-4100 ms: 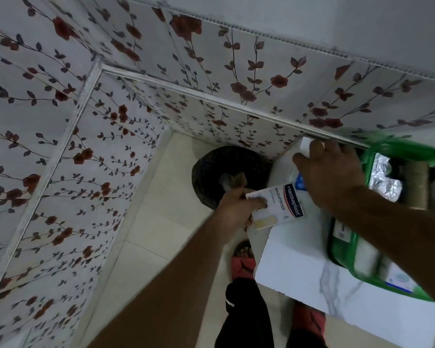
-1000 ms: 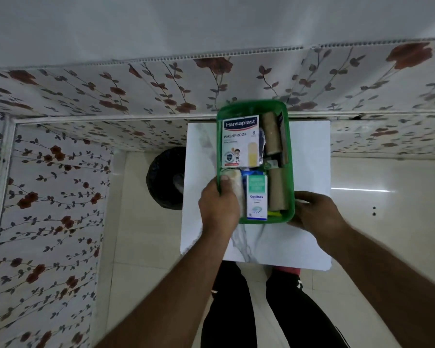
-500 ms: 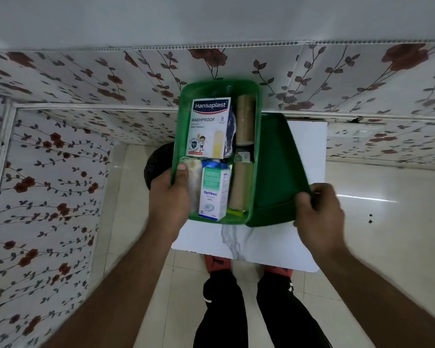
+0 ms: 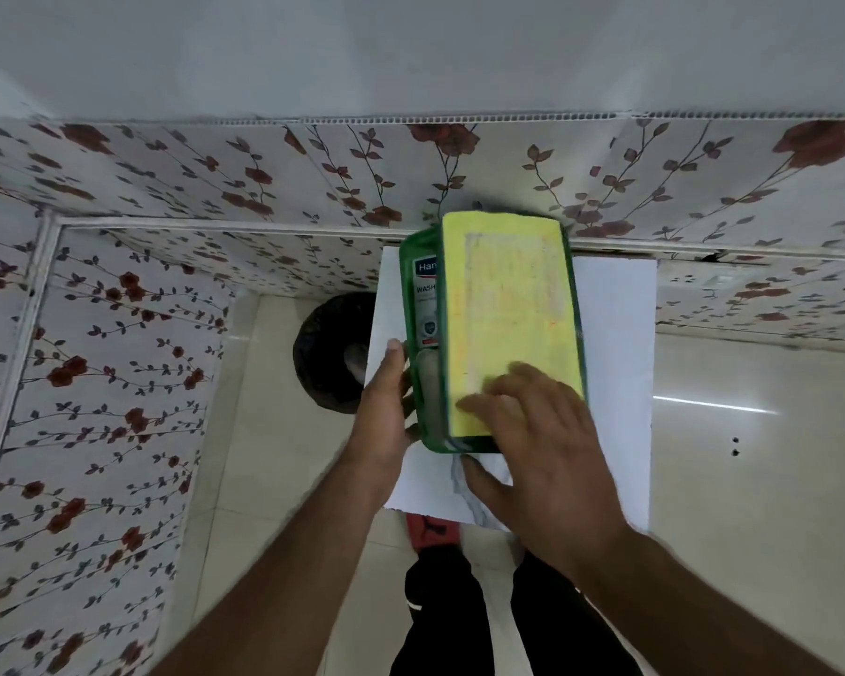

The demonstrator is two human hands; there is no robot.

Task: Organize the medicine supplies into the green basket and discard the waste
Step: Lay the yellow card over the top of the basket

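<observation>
1. A white marble-look table (image 4: pixel 615 334) is standing against floral wall panels, frame centre.
2. The translucent green plastic basket (image 4: pixel 576 334), light but loaded, is sitting there under a yellow-green lid (image 4: pixel 503 314).
3. The left hand (image 4: pixel 384 407) is clasping the basket's left wall; the right hand (image 4: pixel 537 431) is pressing flat and open on the lid. Gripping both long walls looks safest.

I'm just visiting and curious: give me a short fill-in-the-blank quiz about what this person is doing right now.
1. The right hand presses on a lid whose top is ____.
2. The left hand steadies the ____ side of the green basket.
3. The basket sits on a ____ table.
4. The dark bin stands on the ____, left of the table.

Missing words: yellow; left; white; floor
</observation>
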